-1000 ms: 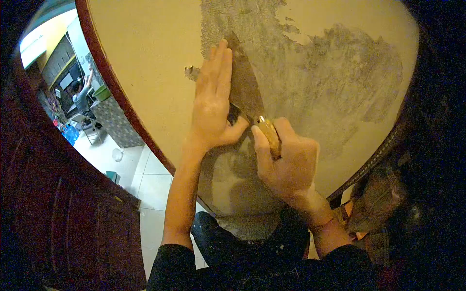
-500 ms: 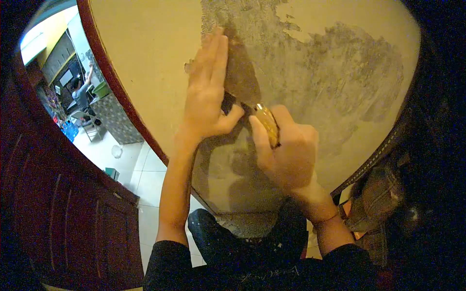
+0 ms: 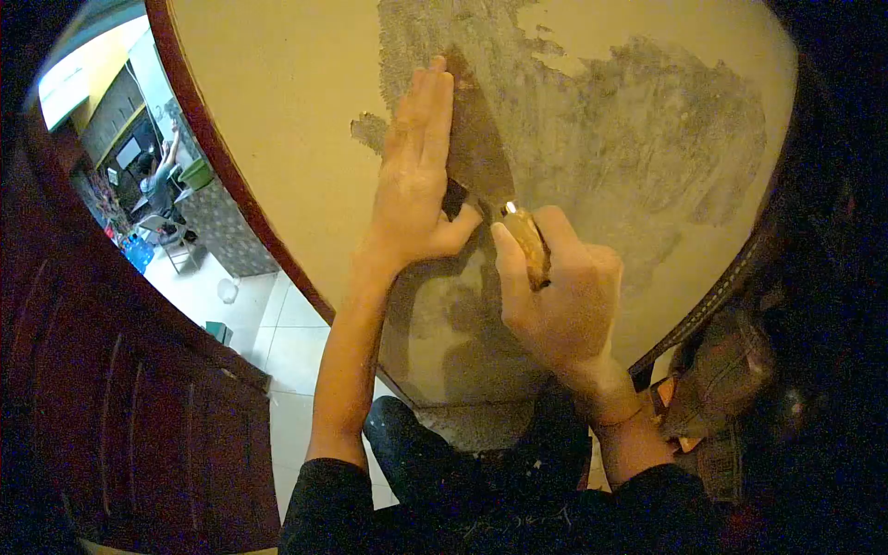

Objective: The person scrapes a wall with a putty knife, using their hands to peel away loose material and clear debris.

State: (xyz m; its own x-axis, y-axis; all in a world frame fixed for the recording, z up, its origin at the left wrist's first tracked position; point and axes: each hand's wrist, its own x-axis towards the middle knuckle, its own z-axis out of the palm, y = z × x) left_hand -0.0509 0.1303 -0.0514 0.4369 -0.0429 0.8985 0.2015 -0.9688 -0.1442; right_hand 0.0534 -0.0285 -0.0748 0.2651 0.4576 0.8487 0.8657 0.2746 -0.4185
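My right hand (image 3: 564,301) is closed around the yellowish, shiny handle of a scraper (image 3: 528,248). Its dark blade shows between the handle and my left hand (image 3: 416,199); the rest is hidden behind that palm. My left hand lies stretched out, fingers straight and side by side, thumb spread toward the handle. Both hands are close against a pale yellow wall (image 3: 287,102). To their upper right, a large rough grey patch (image 3: 638,139) shows where the yellow surface is gone. A smaller grey spot (image 3: 369,131) sits just left of my left fingers.
Dark red trim (image 3: 231,176) edges the wall on the left, beside a dark wooden door (image 3: 176,425). Through the doorway, another person (image 3: 159,182) is near a chair and a green basin (image 3: 196,174). Dark, cluttered objects (image 3: 717,379) are low at right.
Both hands and the scraper have shifted slightly right in view. The grey spot beside my left fingers, mostly covered before, now shows. My grip on the handle looks the same.
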